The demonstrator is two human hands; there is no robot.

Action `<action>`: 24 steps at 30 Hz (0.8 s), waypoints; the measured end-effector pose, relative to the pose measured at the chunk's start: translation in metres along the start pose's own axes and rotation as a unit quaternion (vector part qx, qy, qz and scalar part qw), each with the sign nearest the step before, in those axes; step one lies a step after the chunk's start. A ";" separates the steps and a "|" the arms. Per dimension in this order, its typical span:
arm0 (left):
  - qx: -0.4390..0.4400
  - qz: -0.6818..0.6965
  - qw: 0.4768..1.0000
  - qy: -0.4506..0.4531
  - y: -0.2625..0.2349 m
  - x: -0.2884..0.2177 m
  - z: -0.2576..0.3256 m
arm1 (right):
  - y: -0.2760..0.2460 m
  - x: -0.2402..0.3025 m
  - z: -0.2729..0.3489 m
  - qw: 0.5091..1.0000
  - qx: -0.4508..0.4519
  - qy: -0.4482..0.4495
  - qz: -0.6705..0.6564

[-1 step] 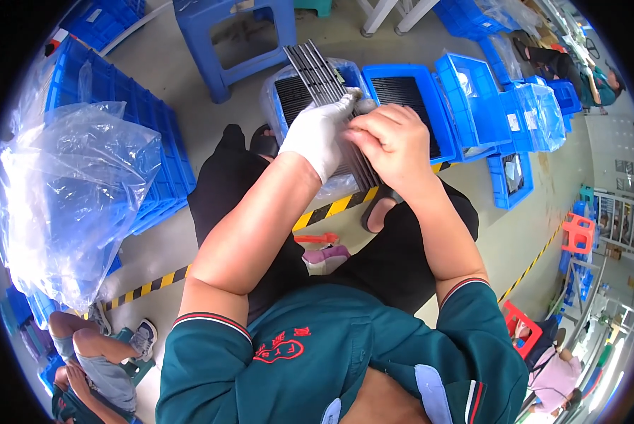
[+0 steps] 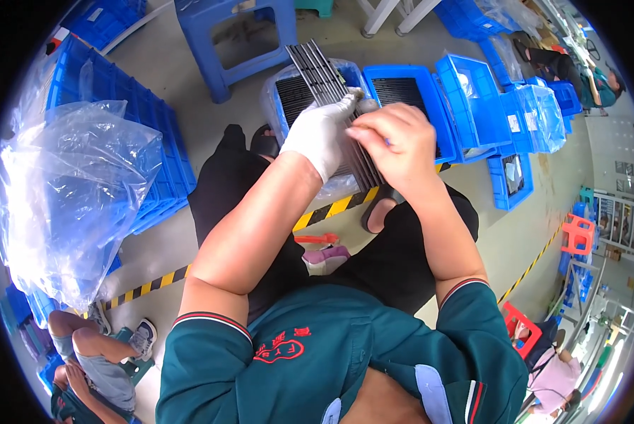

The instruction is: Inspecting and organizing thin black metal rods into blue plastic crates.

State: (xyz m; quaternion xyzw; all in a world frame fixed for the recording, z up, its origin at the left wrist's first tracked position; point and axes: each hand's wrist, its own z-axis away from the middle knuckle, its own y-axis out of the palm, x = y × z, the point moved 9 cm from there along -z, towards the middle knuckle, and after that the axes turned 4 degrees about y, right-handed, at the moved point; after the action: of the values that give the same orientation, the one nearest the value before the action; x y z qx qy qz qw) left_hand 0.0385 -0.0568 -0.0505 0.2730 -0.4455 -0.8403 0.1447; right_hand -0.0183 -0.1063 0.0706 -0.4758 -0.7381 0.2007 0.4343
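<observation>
My left hand (image 2: pixel 318 138), in a white glove, is wrapped round a bundle of long dark thin strips (image 2: pixel 315 69). The strips slant from far left to near right, over a blue crate lined with clear plastic. Just to the right of the bundle is my bare right hand (image 2: pixel 402 141), its thumb and forefinger pinched together and slightly blurred. Whatever may be between those fingertips is too small to make out. More dark strips (image 2: pixel 293 95) lie in the lined crate, and a second blue crate (image 2: pixel 398 71) beside it holds similar ones.
A blue stool (image 2: pixel 221 74) stands beyond the crates. Stacked blue crates (image 2: pixel 143 106) with a clear plastic bag (image 2: pixel 76 191) rise on the left. More blue crates (image 2: pixel 476 106) are on the right. Striped floor tape (image 2: pixel 338 206) runs below my hands. Other people sit nearby.
My right hand has shifted slightly to the right, away from the strips, and is more blurred. My left hand and the bundle have hardly moved.
</observation>
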 end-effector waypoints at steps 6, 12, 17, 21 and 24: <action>-0.003 -0.042 0.999 0.003 0.001 0.000 0.003 | 0.001 -0.023 0.004 0.981 0.028 0.146 -0.125; 0.002 -0.026 1.000 -0.007 0.002 0.002 0.002 | 0.007 -0.021 0.003 0.986 0.045 0.131 -0.088; 0.028 -0.034 0.999 -0.001 -0.006 0.004 -0.007 | 0.009 0.007 0.001 0.999 0.036 -0.009 0.026; 0.040 -0.010 0.999 -0.009 -0.001 0.004 -0.003 | 0.012 -0.007 0.001 0.998 0.048 0.028 -0.038; 0.011 -0.032 0.999 0.001 0.000 -0.002 0.003 | -0.003 -0.013 -0.003 0.988 0.027 0.112 -0.106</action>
State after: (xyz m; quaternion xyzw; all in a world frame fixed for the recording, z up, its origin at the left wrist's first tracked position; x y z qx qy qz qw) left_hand 0.0382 -0.0539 -0.0488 0.2898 -0.4453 -0.8392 0.1157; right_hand -0.0153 -0.1190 0.0683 -0.4027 -0.7251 0.1189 0.5458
